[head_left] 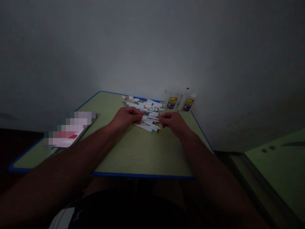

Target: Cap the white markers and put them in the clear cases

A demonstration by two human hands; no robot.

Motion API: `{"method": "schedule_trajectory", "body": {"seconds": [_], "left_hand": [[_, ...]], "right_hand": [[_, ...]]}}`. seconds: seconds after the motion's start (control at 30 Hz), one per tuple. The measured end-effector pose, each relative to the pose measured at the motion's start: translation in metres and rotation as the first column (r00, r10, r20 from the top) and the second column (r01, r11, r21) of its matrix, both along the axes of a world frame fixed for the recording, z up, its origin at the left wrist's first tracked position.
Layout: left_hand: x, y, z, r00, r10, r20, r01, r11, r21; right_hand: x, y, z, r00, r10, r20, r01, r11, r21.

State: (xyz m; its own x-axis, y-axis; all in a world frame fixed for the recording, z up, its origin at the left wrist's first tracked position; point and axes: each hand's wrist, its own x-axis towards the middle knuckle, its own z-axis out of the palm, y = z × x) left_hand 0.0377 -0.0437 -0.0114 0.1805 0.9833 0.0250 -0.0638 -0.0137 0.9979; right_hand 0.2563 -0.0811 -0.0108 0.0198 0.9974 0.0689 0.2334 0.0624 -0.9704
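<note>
A white marker (pixel 151 118) with dark print spans the gap between my two hands, above the table. My left hand (pixel 126 119) pinches its left end between thumb and fingers. At the other end, the fingertips of my right hand (pixel 175 122) are closed on it; they hide the tip. Just under and behind my hands lies a loose pile of white markers (pixel 154 103) with coloured ends, several of them pointing different ways. A few loose caps (pixel 131 98) lie at the pile's back left.
Two clear plastic cases (pixel 172 101) with yellow and dark labels stand at the table's back right corner; the right one has a red-tipped item in it. A pale, partly blurred booklet (pixel 73 132) lies on the left. The table (pixel 143 159) has a blue edge and meets a grey wall.
</note>
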Motion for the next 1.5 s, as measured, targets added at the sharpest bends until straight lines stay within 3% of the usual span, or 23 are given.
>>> {"method": "schedule_trajectory", "body": {"seconds": [0.47,0.8,1.07,1.2,1.5], "left_hand": [[0.002,-0.003,-0.002,0.992,0.040,-0.119,-0.033,0.998,0.062],[0.005,-0.008,-0.002,0.994,0.009,-0.109,-0.004,0.999,0.041],[0.002,-0.004,0.004,1.000,0.019,0.023,-0.021,0.993,0.119],[0.000,0.002,-0.001,0.998,0.031,0.058,-0.034,0.999,0.042],[-0.006,0.012,-0.006,0.993,0.059,0.107,-0.056,0.998,-0.024]], "right_hand": [[-0.003,-0.002,0.001,0.993,-0.048,0.106,0.045,0.998,0.034],[-0.004,-0.002,-0.001,0.988,-0.043,0.145,0.037,0.998,0.046],[0.000,-0.004,0.008,0.999,-0.042,0.029,0.038,0.989,0.141],[0.000,-0.006,0.011,0.996,-0.079,-0.047,0.085,0.986,0.146],[-0.007,-0.009,0.012,0.977,0.084,-0.198,-0.037,0.972,0.231]]}}
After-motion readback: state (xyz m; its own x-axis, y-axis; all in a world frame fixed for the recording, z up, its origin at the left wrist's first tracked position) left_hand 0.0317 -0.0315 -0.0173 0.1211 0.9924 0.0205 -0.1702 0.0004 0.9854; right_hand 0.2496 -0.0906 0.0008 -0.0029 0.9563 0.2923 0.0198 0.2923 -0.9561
